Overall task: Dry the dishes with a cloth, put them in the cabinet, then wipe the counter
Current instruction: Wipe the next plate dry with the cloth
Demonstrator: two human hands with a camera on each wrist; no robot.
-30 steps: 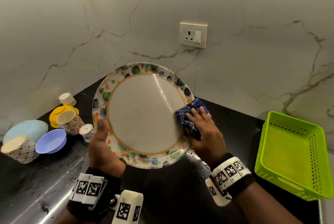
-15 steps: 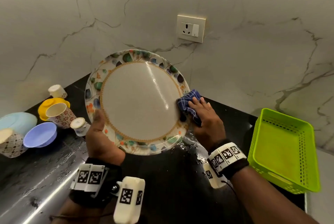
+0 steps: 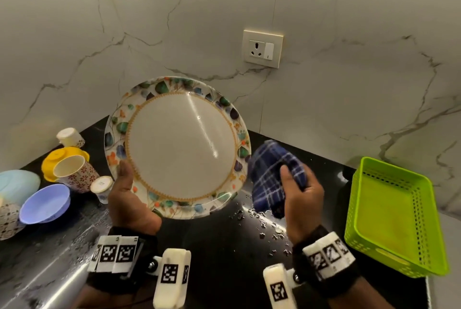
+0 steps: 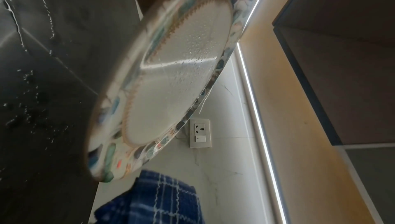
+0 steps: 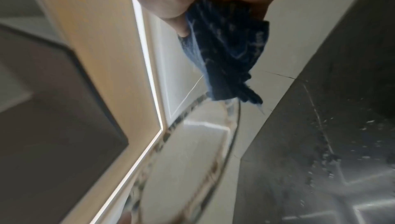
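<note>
Plate [image 3: 179, 149] — cloth [image 3: 269, 179] just beside

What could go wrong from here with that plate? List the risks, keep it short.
1. The left hand alone grips the plate at its lower rim, tilted up; the left wrist view shows droplets on its face, so it could slip.
2. The cloth, bunched in the right hand, is off the plate, so it might get stored wet.
3. Water beads lie on the counter below; a plate set down there would get wet again.
</note>
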